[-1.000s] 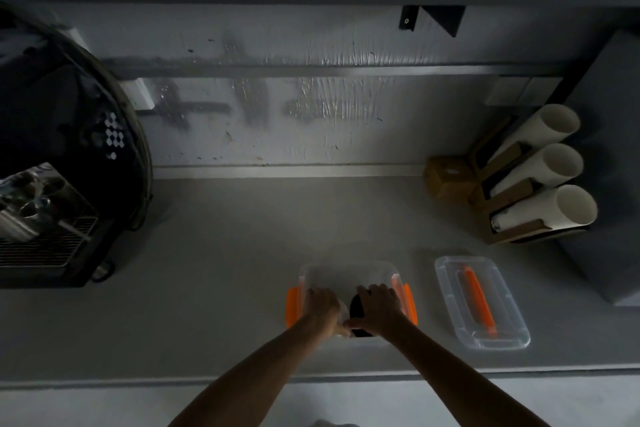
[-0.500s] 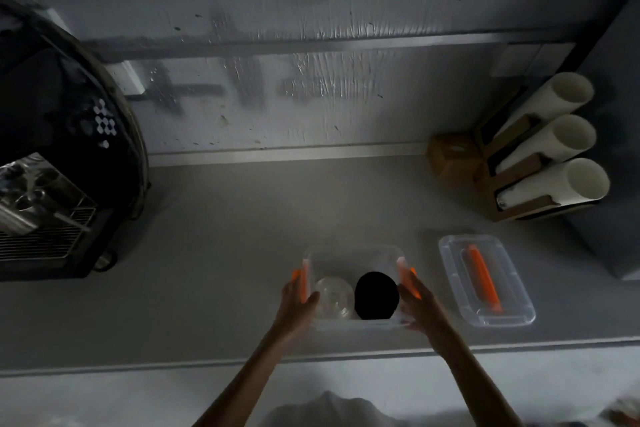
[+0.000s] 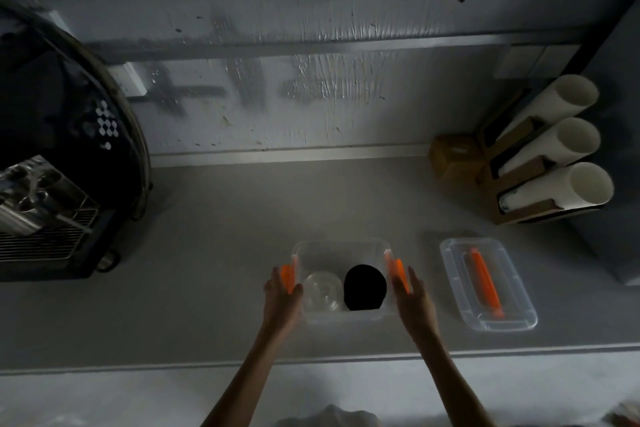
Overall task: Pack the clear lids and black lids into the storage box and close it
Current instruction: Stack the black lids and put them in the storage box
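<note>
A clear rectangular plastic storage box (image 3: 341,248) stands open near the front edge of the grey counter, an orange latch on its left end (image 3: 287,276) and another on its right end (image 3: 398,272). Inside, at the near end, a round clear plastic lid (image 3: 322,291) lies left of a round black lid (image 3: 364,288). The box's clear flat cover with an orange handle (image 3: 509,291) lies on the counter just to the right, apart from the box.
</note>
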A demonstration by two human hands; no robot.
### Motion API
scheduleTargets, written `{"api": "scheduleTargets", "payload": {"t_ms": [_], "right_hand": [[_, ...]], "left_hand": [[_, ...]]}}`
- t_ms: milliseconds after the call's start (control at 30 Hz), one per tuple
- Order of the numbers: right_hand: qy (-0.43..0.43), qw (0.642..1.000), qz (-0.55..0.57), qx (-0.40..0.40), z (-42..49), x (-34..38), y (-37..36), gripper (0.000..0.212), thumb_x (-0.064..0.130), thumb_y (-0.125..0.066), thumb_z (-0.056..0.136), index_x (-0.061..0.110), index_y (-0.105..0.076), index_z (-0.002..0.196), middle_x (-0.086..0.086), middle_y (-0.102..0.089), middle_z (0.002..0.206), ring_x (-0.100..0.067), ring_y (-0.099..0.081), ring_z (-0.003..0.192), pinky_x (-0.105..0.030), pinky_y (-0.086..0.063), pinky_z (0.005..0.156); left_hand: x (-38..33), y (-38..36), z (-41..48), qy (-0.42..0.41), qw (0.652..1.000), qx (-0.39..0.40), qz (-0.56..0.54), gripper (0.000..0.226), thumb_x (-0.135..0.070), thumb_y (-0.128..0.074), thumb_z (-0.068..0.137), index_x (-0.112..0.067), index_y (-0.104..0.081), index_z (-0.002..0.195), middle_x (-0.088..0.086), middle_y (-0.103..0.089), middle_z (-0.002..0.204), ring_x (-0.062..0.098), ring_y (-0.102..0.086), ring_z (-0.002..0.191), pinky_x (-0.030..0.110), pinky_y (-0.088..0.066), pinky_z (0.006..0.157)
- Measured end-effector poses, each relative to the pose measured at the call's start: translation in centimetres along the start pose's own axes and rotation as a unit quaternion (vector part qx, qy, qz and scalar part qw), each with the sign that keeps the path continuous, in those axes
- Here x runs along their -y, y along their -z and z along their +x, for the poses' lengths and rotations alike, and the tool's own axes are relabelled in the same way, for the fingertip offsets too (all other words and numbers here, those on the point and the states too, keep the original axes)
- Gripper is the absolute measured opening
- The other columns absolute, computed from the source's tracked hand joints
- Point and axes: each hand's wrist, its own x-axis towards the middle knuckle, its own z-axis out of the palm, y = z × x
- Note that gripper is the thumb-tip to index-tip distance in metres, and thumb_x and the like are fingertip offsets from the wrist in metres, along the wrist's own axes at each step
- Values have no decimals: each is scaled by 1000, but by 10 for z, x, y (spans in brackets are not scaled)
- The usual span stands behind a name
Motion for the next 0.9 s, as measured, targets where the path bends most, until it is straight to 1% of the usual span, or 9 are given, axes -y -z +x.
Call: {"api": "scheduleTargets", "payload": {"t_ms": [133, 267, 333, 467, 533, 633, 700, 800, 900], "right_hand": [[-31, 990, 92, -102, -14, 44, 1, 24, 32, -49, 99, 18, -67, 93, -2, -68, 86, -15, -61, 75, -27, -46, 65], [-276, 898, 342, 35, 27, 59, -28, 28, 34, -46, 95, 22, -41, 70, -3, -39, 64, -16, -41, 55, -24, -37, 56], [-350, 871, 343, 23, 49, 38, -46, 20, 37, -56, 80, 18, -49, 80, -8, -48, 77, -24, -49, 70, -27, -42, 62], [-320, 853, 407, 68, 61, 9, -57, 99, 49, -86, 46, 18, -47, 131, -12, -37, 139, -30, -39, 128, -43, -41, 103], [-333, 832, 441, 42, 49, 31, -44, 59, 40, -80, 70, 8, -56, 113, -18, -46, 122, -29, -50, 112, -41, -44, 102], [-265, 876, 401, 53, 30, 44, -22, 26, 26, -75, 79, 6, -59, 72, -14, -54, 75, -25, -57, 67, -35, -52, 74], [-195, 938, 287, 13, 22, 42, -4, 19, 17, -67, 84, 7, -64, 69, -12, -57, 68, -24, -56, 64, -29, -47, 63], [-112, 991, 29, -69, 12, 8, 16, 21, 16, -56, 93, 8, -70, 107, -12, -68, 92, -28, -62, 89, -34, -47, 76], [-186, 972, 146, 10, 7, -20, 13, 38, 15, -53, 96, 0, -50, 131, -9, -58, 86, -22, -54, 76, -32, -42, 70]], "left_hand": [[-23, -4, -14, -111, 980, -161, -31, 18, -13, -58, 85, -8, -65, 101, 16, -66, 100, 34, -61, 99, 41, -48, 87], [-83, -7, -2, 155, 915, 20, -373, 20, -13, -47, 90, -10, -58, 73, 11, -58, 73, 25, -57, 67, 32, -47, 66], [-85, -17, 5, 213, 896, 48, -386, 15, -21, -49, 88, -12, -56, 78, 9, -54, 72, 23, -53, 62, 31, -47, 64], [-63, -28, 19, 245, 904, 26, -349, 16, -25, -56, 75, -11, -52, 71, 15, -46, 65, 23, -47, 48, 43, -48, 65], [-58, -26, 18, 244, 897, 25, -368, 14, -22, -51, 83, -11, -51, 75, 12, -42, 68, 21, -41, 50, 36, -44, 62], [-60, -13, 4, 175, 910, 72, -368, 13, -25, -51, 90, -13, -54, 89, 8, -53, 80, 23, -53, 66, 28, -46, 62], [-57, 2, -6, 104, 937, 36, -333, 12, -16, -53, 93, -14, -60, 83, 8, -61, 79, 20, -57, 69, 25, -49, 59], [-30, 16, -17, -18, 983, -101, -154, 13, -29, -62, 85, -19, -66, 80, 11, -69, 86, 25, -64, 80, 34, -52, 73], [10, 10, -17, 55, 995, -2, -87, 41, -42, -57, 83, -22, -61, 120, 8, -68, 113, 26, -66, 101, 43, -54, 88]]}}
